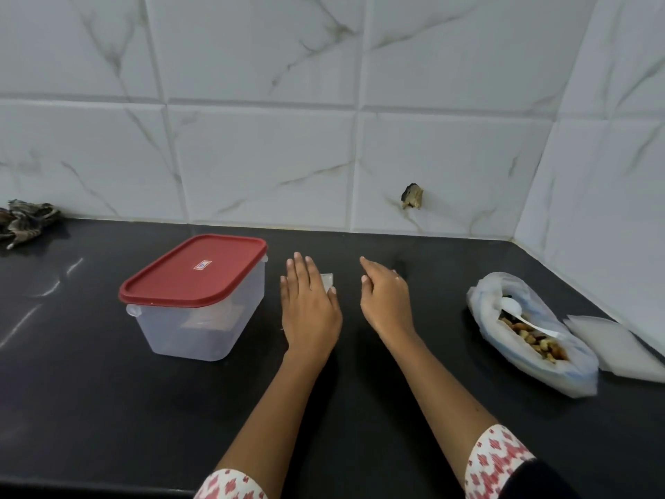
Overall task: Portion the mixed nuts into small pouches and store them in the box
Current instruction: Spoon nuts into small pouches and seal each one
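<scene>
One black desk (360,408) meets a white marble-tiled wall (270,156); on it stand one clear box (201,318) at left, the label (202,265) on its red lid (172,282) too blurred to read, one open bag (572,370) of mixed nuts (539,342) with one white spoon (511,306) at right, one stack of pouches (615,345) just beside it, and one crumpled cloth (27,217) far left. Two hands lie between box and bag: left hand (309,304) flat, fingers straight, on one small pouch (328,280); right hand (387,297) loosely spread.

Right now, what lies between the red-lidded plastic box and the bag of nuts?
Head view: the left hand flat on a small clear pouch, and the right hand.
</scene>
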A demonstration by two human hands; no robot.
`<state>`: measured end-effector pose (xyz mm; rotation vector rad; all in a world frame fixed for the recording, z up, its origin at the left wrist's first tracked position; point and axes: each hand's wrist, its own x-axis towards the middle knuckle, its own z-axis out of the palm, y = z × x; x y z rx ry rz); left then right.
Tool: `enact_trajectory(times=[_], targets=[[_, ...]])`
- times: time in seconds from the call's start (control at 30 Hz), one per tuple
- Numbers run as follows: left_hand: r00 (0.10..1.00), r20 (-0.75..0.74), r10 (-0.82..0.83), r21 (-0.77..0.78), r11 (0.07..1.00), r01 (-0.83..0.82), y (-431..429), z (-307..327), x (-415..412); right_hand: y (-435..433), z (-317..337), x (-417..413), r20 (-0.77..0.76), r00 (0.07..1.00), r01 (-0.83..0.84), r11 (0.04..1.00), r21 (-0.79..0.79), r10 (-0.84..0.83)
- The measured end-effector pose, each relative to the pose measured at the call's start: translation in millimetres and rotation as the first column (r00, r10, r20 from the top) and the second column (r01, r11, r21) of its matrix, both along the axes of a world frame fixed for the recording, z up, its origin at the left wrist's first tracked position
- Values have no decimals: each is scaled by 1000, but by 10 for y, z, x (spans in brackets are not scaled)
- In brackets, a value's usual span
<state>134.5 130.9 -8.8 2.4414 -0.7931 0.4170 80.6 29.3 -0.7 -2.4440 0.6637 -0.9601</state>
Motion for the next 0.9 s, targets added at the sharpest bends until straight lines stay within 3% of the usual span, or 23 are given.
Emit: enact_trajectory(times=[0.07,0.2,0.47,0.7,0.9], targets=[[999,-15,-51,19,998,51,-112,54,-122,-120,55,-159,-67,997,21,980,-199,-35],[987,-37,-156,36,987,157,-417,195,-401,-400,152,-513,-120,978,113,920,-375,-169],[934,-83,-348,114,928,356,-1073,356,-1096,-1052,240,-1425,-224,904,243,869,-431,-364],[846,-87,-527,216,819,532,-1670,428,-1809,-1557,336,-2205,-258,856,358,873,-331,-449],[801,-68,-595,380,727,572,-2089,310,-2385,-1816,165,-2534,-224,885,433,899,71,-409]])
